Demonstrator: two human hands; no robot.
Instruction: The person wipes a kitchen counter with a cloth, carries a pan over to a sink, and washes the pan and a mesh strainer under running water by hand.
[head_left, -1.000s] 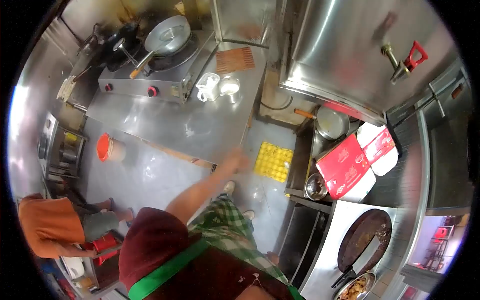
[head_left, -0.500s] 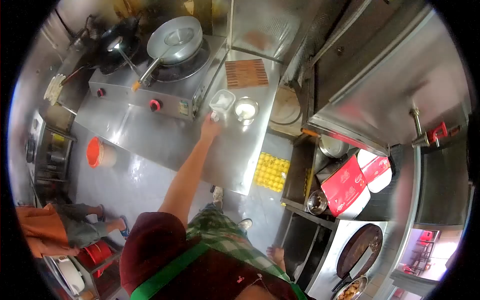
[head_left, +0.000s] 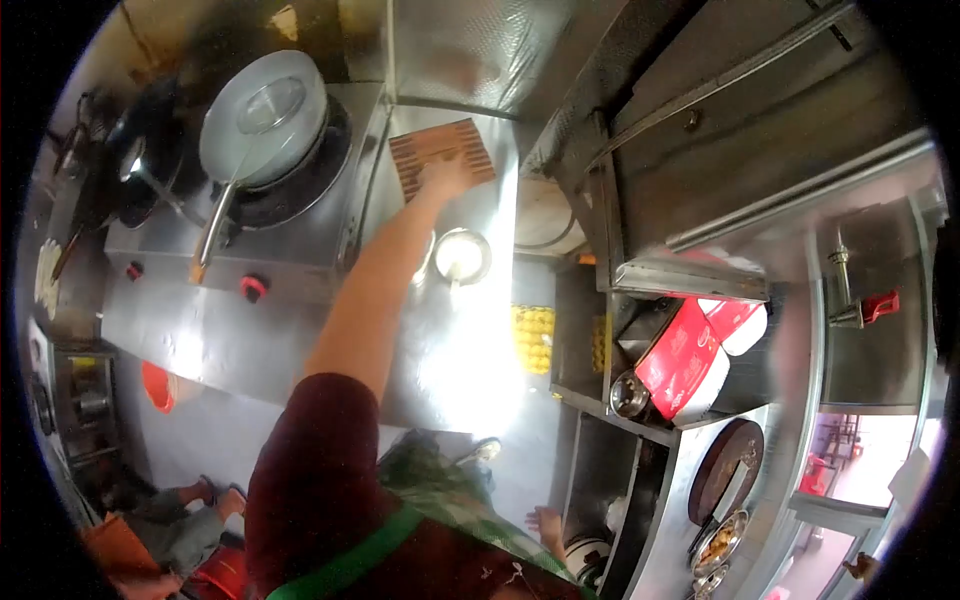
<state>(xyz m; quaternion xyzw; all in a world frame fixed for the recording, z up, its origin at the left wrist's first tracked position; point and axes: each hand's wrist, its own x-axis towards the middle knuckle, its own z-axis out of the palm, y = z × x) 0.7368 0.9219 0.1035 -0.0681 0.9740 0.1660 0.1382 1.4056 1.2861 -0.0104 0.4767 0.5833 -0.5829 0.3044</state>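
My left hand (head_left: 447,178) reaches far out over the counter, on or just above a brown slatted wooden board (head_left: 415,150). Its fingers are blurred, so I cannot tell whether they grip the board. Below the hand stands a round metal bowl (head_left: 462,257) with white contents and a utensil handle sticking out. A clear plastic container (head_left: 424,262) beside that bowl is mostly covered by my forearm. Low by my side hangs my right hand (head_left: 545,525), fingers apart and holding nothing.
A pan with a strainer (head_left: 262,120) sits on the stove (head_left: 215,270) at left. Yellow egg trays (head_left: 533,338) lie on the floor past the counter's edge. To the right are red cartons (head_left: 690,360) and a round chopping board with a cleaver (head_left: 725,470). Another person (head_left: 150,540) is at lower left.
My left hand has moved from beside the plastic container, away from me, to the wooden board. The view has shifted and turned, and my right hand still hangs low.
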